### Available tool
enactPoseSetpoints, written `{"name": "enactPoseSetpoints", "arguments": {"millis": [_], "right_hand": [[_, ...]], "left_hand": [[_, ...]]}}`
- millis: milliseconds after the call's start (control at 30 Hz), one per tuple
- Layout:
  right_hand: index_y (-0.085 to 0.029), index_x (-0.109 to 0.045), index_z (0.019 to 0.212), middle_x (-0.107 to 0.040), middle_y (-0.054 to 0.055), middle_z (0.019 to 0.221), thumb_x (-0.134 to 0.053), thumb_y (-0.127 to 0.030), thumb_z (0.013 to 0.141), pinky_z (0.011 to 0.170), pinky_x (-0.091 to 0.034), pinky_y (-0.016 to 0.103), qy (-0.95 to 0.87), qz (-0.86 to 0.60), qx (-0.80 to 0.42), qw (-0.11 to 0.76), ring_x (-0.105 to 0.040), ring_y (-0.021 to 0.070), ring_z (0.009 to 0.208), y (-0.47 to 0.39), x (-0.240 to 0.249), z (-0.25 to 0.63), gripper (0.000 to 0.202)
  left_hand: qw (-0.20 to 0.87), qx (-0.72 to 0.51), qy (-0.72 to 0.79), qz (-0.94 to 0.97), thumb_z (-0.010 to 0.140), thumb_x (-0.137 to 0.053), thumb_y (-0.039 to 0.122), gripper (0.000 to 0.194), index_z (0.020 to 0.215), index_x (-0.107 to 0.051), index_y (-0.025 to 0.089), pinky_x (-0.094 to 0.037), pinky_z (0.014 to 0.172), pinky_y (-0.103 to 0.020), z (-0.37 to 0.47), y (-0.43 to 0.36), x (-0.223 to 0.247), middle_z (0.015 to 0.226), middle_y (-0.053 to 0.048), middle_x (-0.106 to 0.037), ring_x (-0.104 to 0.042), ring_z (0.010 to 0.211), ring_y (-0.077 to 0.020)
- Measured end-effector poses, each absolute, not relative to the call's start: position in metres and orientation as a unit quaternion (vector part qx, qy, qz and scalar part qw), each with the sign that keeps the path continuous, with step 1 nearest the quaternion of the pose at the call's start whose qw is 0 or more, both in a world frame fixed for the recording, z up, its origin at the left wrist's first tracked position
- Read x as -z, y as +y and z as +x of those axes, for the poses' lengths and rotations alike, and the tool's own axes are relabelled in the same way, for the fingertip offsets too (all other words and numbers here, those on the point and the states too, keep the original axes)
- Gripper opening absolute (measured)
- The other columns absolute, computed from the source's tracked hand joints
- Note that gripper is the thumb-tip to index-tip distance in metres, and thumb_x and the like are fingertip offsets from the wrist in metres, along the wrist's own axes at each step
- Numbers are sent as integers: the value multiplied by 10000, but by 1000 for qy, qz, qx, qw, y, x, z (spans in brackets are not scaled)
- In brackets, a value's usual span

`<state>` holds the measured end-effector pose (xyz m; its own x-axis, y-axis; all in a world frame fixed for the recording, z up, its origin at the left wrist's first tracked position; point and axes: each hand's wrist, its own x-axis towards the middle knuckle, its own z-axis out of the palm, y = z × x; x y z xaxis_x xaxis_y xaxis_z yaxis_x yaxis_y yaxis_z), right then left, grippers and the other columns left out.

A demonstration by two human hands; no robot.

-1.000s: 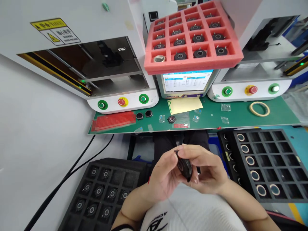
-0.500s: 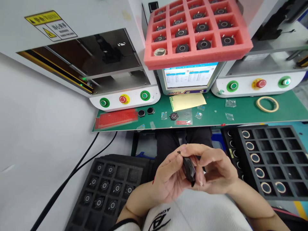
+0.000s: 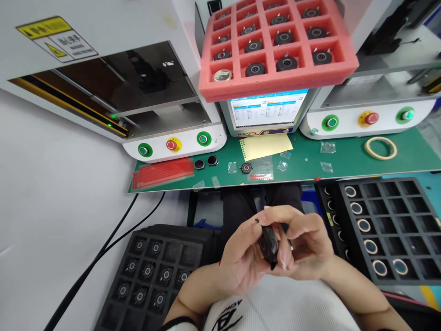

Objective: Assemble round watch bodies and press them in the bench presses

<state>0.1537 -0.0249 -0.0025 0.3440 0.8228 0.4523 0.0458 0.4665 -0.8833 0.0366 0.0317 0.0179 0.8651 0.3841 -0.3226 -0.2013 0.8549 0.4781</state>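
Observation:
Between my two hands, close to my chest, is a black watch case (image 3: 268,243), tilted on its edge so that its side faces up. My left hand (image 3: 241,255) is closed on it, thumb and forefinger at its upper end. My right hand (image 3: 303,243) grips it from the other side, with curled fingers pressed against it. Part of the case is hidden by the fingers. Beyond the hands, a watch case with a ringed back (image 3: 246,168) lies on the green bench (image 3: 303,172), and two more watch cases (image 3: 212,160) lie further left.
A pink foam tray (image 3: 275,85) of watch parts stands above a screen (image 3: 268,110), between two press machines. Black trays stand low at left (image 3: 131,317) and right (image 3: 375,207). Red sheets (image 3: 163,173), yellow paper (image 3: 267,146) and a tape roll (image 3: 381,148) lie on the bench.
The view has shifted slightly. Both hands keep their hold on the watch case, which has turned or tilted only a little between the fingers.

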Motion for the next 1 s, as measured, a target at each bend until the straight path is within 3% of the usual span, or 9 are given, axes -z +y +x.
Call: {"name": "enactPoseSetpoints", "arguments": {"millis": [133, 267, 400, 467, 533, 600, 700, 867, 1000], "right_hand": [[-305, -531, 1018, -726, 69, 1090, -853, -202, 651, 864, -590, 438, -507, -417, -258, 709, -710, 240, 944, -26, 9, 156, 499], [-293, -462, 961, -715, 79, 1083, -835, -288, 691, 869, -574, 434, -455, -462, -280, 708, -691, 240, 1004, -21, 29, 164, 460], [-288, -322, 888, -694, 77, 1066, -641, -586, 778, 821, -565, 365, -413, -675, -204, 576, -697, 218, 959, -3, 73, 207, 450], [-271, -324, 876, -667, 127, 1098, -635, -580, 768, 902, -520, 432, -400, -742, -153, 515, -664, 263, 1025, 6, 95, 242, 451], [-250, -374, 850, -649, 169, 1079, -699, -505, 729, 948, -461, 512, -395, -781, -131, 466, -624, 327, 1052, 12, 113, 279, 430], [-237, -409, 821, -639, 173, 1004, -734, -435, 705, 940, -433, 541, -399, -802, -122, 426, -601, 359, 1028, 16, 125, 309, 398], [-228, -436, 790, -620, 147, 907, -764, -361, 682, 903, -437, 524, -421, -806, -115, 401, -588, 349, 957, 22, 136, 335, 369], [-222, -497, 759, -620, 124, 895, -741, -355, 726, 852, -463, 365, -476, -767, -98, 419, -582, 268, 919, 30, 122, 327, 280], [-215, -596, 832, -652, 89, 933, -601, -267, 846, 849, -470, 308, -536, -711, -93, 446, -605, 216, 949, 19, 78, 259, 55]], "left_hand": [[947, -164, 192, 199, 859, -567, 443, 300, 761, -576, 160, -462, 615, -283, 40, 32, -15, 552, 6, -459, -447, 534, -119], [942, -141, 197, 233, 855, -595, 457, 328, 763, -614, 143, -502, 704, -295, 59, 47, 2, 663, -49, -602, -601, 684, -165], [890, -136, 294, 322, 852, -554, 532, 410, 963, -656, 150, -536, 786, -330, 84, 72, 44, 956, -122, -723, -685, 903, -218], [836, -165, 366, 375, 867, -548, 513, 400, 983, -656, 146, -548, 756, -301, 89, 82, 62, 1017, -134, -733, -703, 879, -195], [802, -169, 391, 419, 860, -549, 549, 443, 851, -667, 123, -529, 576, -246, 87, 88, 70, 836, -127, -754, -701, 665, -168], [787, -150, 380, 462, 839, -514, 641, 580, 600, -619, 122, -366, 354, -202, 82, 90, 67, 496, -74, -652, -552, 364, -121], [754, -162, 360, 525, 814, -480, 710, 708, 351, -409, 179, -122, 299, -213, 73, 92, 52, 246, 23, -343, -264, 209, -50], [676, -257, 360, 590, 856, -450, 679, 717, 352, -285, 196, -142, 405, -269, 60, 90, 32, 306, 36, -284, -249, 318, -49], [481, -379, 369, 699, 970, -381, 481, 639, 421, -234, 190, -158, 448, -303, 52, 85, 23, 367, 34, -263, -236, 367, -61]]}}
